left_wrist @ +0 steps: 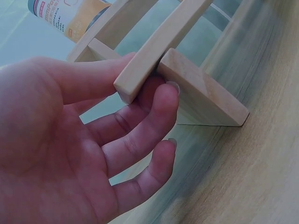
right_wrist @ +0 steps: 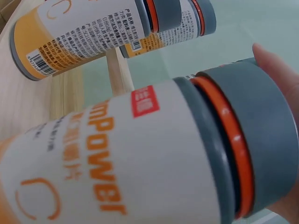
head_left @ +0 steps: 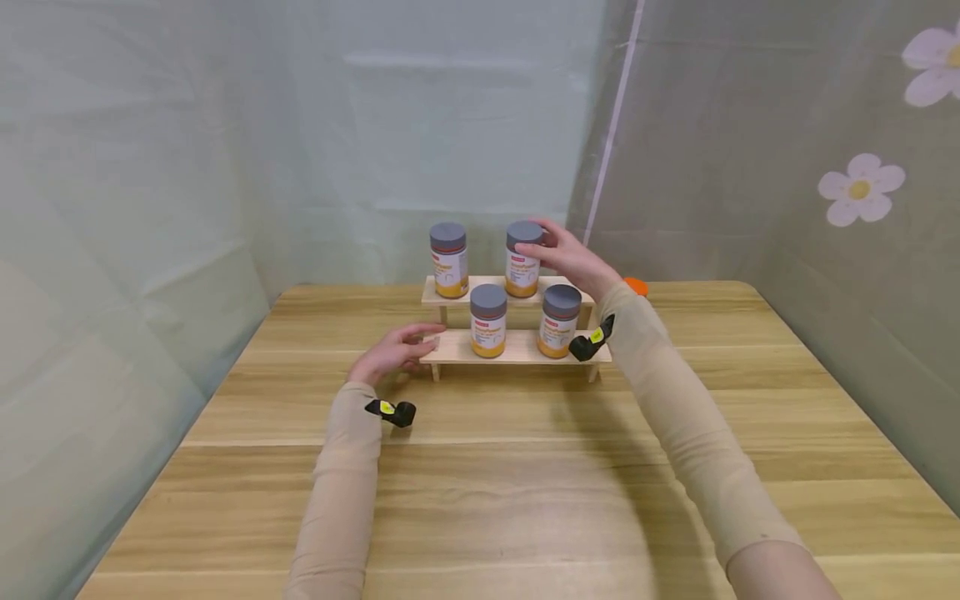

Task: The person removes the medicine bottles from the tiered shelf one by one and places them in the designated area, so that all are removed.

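Observation:
A two-tier wooden stand (head_left: 517,347) carries several white-and-yellow supplement jars with grey lids. My right hand (head_left: 576,262) grips the lid of the upper right jar (head_left: 522,271), thumb on one side and fingers on the other; this jar (right_wrist: 154,149) looms large in the right wrist view. My left hand (head_left: 392,350) pinches the left end of the lower board (left_wrist: 154,51), thumb above and curled fingers below. Beside the held jar stands the upper left jar (head_left: 449,262). On the lower tier are a left jar (head_left: 488,323) and a right jar (head_left: 558,323).
An orange object (head_left: 636,286) shows partly behind my right forearm at the table's back edge. The wood-grain table (head_left: 480,500) is bounded behind by pale hanging cloth (head_left: 450,125) and on the right by a grey curtain (head_left: 712,167) with flowers.

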A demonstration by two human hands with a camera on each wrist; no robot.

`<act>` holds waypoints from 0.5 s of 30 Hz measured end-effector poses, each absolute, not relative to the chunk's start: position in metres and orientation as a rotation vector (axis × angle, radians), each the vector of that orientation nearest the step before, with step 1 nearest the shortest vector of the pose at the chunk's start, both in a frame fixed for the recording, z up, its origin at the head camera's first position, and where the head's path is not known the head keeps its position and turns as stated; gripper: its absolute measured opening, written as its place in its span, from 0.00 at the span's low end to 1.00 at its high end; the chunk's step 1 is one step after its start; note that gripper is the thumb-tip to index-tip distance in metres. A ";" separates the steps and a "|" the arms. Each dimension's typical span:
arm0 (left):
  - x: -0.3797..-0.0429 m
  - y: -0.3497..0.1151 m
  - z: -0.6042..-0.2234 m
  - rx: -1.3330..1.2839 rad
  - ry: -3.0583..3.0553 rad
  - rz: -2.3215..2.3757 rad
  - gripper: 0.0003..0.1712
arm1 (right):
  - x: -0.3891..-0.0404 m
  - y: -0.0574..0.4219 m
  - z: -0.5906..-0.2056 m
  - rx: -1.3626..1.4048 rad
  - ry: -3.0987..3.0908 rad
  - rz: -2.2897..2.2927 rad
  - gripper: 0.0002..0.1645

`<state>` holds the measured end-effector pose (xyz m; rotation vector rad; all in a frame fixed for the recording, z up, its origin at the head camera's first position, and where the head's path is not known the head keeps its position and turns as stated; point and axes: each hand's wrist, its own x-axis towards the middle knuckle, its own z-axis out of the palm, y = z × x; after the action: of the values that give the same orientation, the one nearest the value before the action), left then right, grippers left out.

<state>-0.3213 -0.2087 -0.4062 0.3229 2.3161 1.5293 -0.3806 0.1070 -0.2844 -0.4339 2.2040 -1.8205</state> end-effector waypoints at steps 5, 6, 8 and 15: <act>-0.323 -0.209 -0.407 0.347 2.312 1.531 0.28 | -0.383 0.104 -0.282 -0.408 2.239 -1.798 0.37; -0.323 -0.209 -0.408 0.351 2.311 1.533 0.28 | -0.383 0.104 -0.281 -0.405 2.243 -1.796 0.37; -0.324 -0.208 -0.408 0.356 2.309 1.536 0.28 | -0.384 0.104 -0.281 -0.395 2.260 -1.791 0.37; -0.326 -0.206 -0.408 0.363 2.294 1.545 0.28 | -0.384 0.109 -0.283 -0.378 2.259 -1.830 0.35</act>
<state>-0.3264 -0.2057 -0.4076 0.3628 2.2936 1.5453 -0.3836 0.1091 -0.2826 -0.3776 2.2594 -1.8296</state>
